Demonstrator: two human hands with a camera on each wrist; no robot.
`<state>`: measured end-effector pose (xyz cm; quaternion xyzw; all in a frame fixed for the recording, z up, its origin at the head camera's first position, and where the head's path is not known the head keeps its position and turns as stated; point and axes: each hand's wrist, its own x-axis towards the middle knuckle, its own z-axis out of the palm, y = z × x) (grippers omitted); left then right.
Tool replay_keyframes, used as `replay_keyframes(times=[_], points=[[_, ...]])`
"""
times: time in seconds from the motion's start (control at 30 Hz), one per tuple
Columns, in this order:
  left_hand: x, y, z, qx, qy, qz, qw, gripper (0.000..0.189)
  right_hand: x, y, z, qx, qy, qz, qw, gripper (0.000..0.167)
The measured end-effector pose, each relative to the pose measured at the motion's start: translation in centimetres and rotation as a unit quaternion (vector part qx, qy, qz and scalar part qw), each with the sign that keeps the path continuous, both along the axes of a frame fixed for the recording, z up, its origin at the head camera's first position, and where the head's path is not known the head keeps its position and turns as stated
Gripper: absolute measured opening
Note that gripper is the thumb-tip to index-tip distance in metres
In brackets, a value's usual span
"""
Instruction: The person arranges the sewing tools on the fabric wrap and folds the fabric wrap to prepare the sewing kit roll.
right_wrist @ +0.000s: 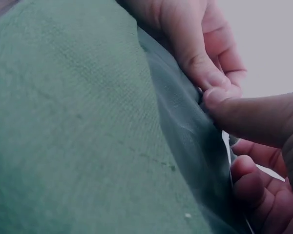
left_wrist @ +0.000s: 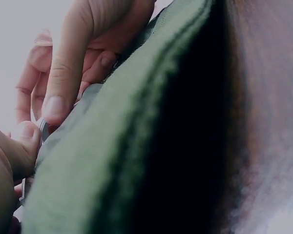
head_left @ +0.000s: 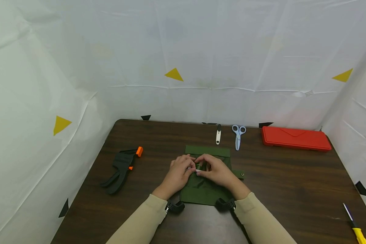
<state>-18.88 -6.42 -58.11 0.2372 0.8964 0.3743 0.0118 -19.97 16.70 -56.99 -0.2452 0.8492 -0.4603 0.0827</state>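
A dark green cloth pouch (head_left: 205,196) lies spread on the table, with a snap tab (head_left: 239,174) sticking out at its right side. Over its middle, both hands meet around a small green round piece with a pale edge (head_left: 199,167), mostly hidden by fingers. My left hand (head_left: 179,173) pinches it from the left, thumb and fingertips drawn together. From the other side my right hand (head_left: 215,172) grips it with curled fingers. In the right wrist view the thumb tips meet close above the pouch's dark lining (right_wrist: 185,122). What exactly the piece is, I cannot tell.
On the left lies a black clamp with orange pads (head_left: 122,171). Behind the pouch are a white-and-black cutter (head_left: 218,135) and light blue scissors (head_left: 238,137). A red case (head_left: 296,138) sits at the back right, and a yellow-handled screwdriver (head_left: 358,234) near the right edge.
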Motion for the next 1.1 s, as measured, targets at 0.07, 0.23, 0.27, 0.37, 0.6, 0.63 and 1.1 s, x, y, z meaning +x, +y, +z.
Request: replay_keyframes(times=[0.07, 0.23, 0.27, 0.37, 0.6, 0.63, 1.1], points=[[0.03, 0.03, 0.08, -0.002, 0.002, -0.001, 1.0, 0.006, 0.0, 0.01, -0.01, 0.008, -0.003, -0.002, 1.0, 0.037], [0.05, 0.16, 0.2, -0.007, 0.006, -0.003, 1.0, 0.006, 0.04, 0.04, 0.07, 0.02, -0.004, -0.004, 0.9998, 0.038], [0.04, 0.18, 0.18, -0.007, 0.005, -0.002, 1.0, 0.006, 0.04, 0.04, 0.07, 0.021, -0.003, -0.001, 0.9998, 0.039], [0.0, 0.23, 0.06, -0.011, 0.008, 0.003, 0.9999, 0.006, 0.04, 0.09, 0.04, 0.014, -0.006, 0.012, 0.9998, 0.04], [-0.04, 0.18, -0.04, -0.024, 0.007, 0.004, 0.9997, 0.006, 0.03, 0.29, 0.05, -0.002, -0.026, 0.029, 0.9992, 0.037], [-0.03, 0.18, -0.04, -0.027, 0.005, 0.005, 0.9996, 0.007, 0.02, 0.28, 0.08, -0.001, -0.027, 0.029, 0.9992, 0.038], [-0.24, -0.62, 0.04, -0.017, -0.032, -0.024, 0.999, 0.04, 0.08, 0.32, 0.2, -0.02, -0.044, 0.042, 0.998, 0.052]])
